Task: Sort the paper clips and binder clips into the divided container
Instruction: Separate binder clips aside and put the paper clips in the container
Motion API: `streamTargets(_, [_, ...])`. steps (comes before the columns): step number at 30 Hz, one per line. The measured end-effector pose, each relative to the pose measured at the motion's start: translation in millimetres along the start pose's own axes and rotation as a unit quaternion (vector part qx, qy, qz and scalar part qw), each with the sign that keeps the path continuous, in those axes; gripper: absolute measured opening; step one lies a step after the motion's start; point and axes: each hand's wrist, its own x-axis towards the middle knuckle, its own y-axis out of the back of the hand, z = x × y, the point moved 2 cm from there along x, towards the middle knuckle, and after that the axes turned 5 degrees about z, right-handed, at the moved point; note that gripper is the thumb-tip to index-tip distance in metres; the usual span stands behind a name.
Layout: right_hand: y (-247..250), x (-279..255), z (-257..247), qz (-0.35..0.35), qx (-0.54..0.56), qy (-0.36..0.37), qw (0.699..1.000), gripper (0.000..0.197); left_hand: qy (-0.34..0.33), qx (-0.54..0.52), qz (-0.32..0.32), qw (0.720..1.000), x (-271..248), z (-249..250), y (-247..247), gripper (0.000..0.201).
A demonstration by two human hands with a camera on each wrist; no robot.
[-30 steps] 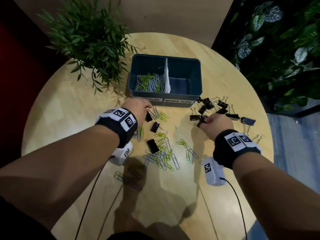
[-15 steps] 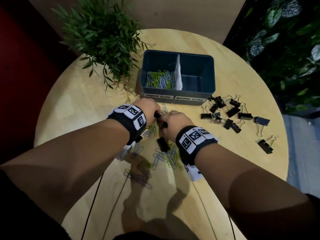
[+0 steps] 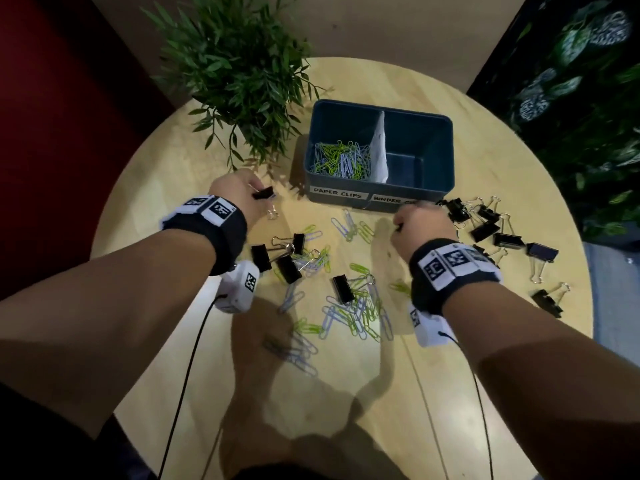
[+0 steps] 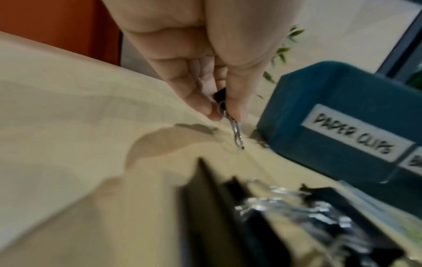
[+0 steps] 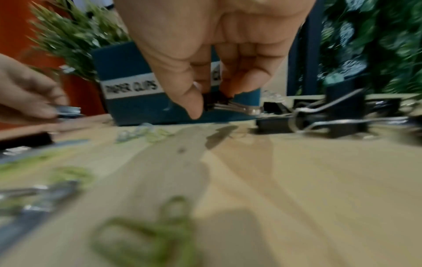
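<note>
Now: right hand (image 3: 424,225) pinching small black binder clip (image 5: 217,103) just front of dark-blue divided plastic container (image 3: 446,150), nearer its empty right compartment; left hand (image 3: 235,195) pinching another black binder clip (image 3: 263,194), front-left, farther.

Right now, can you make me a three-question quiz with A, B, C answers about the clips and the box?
1. Where do the sorted paper clips lie?
A. left compartment
B. right compartment
C. under the plant

2. What colour is the container?
A. red
B. blue
C. white

3. What is the left hand doing?
A. lying flat
B. pinching a binder clip
C. touching the plant

Answers:
1 A: they fill the side labelled PAPER CLIPS.
2 B: its walls are dark blue.
3 B: the left wrist view shows the grip on a black clip between thumb and fingers.
</note>
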Motion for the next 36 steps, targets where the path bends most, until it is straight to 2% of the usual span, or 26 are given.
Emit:
streamTargets(4, [1.6, 5.0, 21.6, -0.021, -0.037, -0.018, 0.999, 0.024, 0.022, 0.011, 0.003, 1.0, 4.0, -14.4, -2.3, 0.023])
streamTargets(7, [-1.4, -5.5, 16.9, -0.003, -0.025, -0.016, 1.0, 0.027, 0.004, 0.04, -0.003, 0.999, 3.5, -12.1, -2.3, 0.033])
streamTargets(9, [-6.4, -19.6, 0.8, -0.033, -0.002, 0.036, 0.999, 0.026, -0.03, 0.074, -0.006, 0.997, -2.0, -3.7, 0.5, 0.038])
streamTargets(11, [-13.6, -39.3, -19.9, -0.115, 0.013, 0.121, 0.986, 0.034, -0.094, 0.094, -0.017, 0.991, -13.5, 9.1, 4.0, 0.033])
streamTargets(12, [-17.4, -48.0, -29.1, -0.161, 0.005, 0.154, 0.975, 0.042, -0.132, 0.1, -0.047, 0.985, -20.2, 14.6, 4.2, 0.032])
streamTargets(14, [-25.9, -56.3, -40.8, -0.212, -0.04, 0.197, 0.956, 0.052, -0.17, 0.119, -0.161, 0.965, -33.3, 18.6, 0.1, 0.036])
streamTargets(15, [-29.1, -56.6, -43.9, -0.217, -0.061, 0.208, 0.952, 0.051, -0.167, 0.145, -0.214, 0.951, -38.0, 17.3, -2.8, 0.042])
streamTargets(17, [-32.4, -54.4, -46.2, -0.213, -0.074, 0.209, 0.952, 0.047, -0.151, 0.231, -0.265, 0.924, -42.4, 11.9, -6.5, 0.053])
streamTargets(19, [-28.9, -50.8, -44.3, -0.203, -0.058, 0.187, 0.959, 0.046, -0.146, 0.303, -0.273, 0.901, -44.1, 7.1, -8.2, 0.056])
streamTargets(21, [-19.4, -43.9, -37.1, -0.178, -0.032, 0.144, 0.973, 0.045, -0.152, 0.321, -0.268, 0.895, -44.3, 3.5, -9.9, 0.053])
streamTargets(25, [-2.2, -26.9, -13.9, -0.156, -0.019, 0.046, 0.987, 0.05, -0.155, 0.29, -0.233, 0.915, -44.5, -0.4, -9.0, 0.039])
streamTargets(27, [4.6, -19.9, 0.6, -0.135, -0.017, 0.013, 0.991, 0.043, -0.147, 0.266, -0.221, 0.927, -42.4, 0.5, -3.5, 0.038])
streamTargets(29, [15.7, -13.3, 17.6, -0.087, -0.006, -0.038, 0.995, 0.036, -0.138, 0.239, -0.201, 0.94, -37.8, 2.7, 5.7, 0.04])
streamTargets(32, [28.0, 0.9, 45.4, 0.0, -0.02, -0.098, 0.995, 0.047, -0.128, 0.212, -0.145, 0.958, -28.7, 4.3, 18.4, 0.043])
streamTargets(33, [28.8, 4.7, 52.2, 0.007, -0.028, -0.105, 0.994, 0.048, -0.126, 0.206, -0.125, 0.962, -26.0, 4.0, 20.4, 0.043])
streamTargets(36, [23.5, 7.8, 59.9, -0.03, -0.045, -0.114, 0.992, 0.052, -0.134, 0.199, -0.095, 0.966, -20.1, 1.9, 19.5, 0.043])
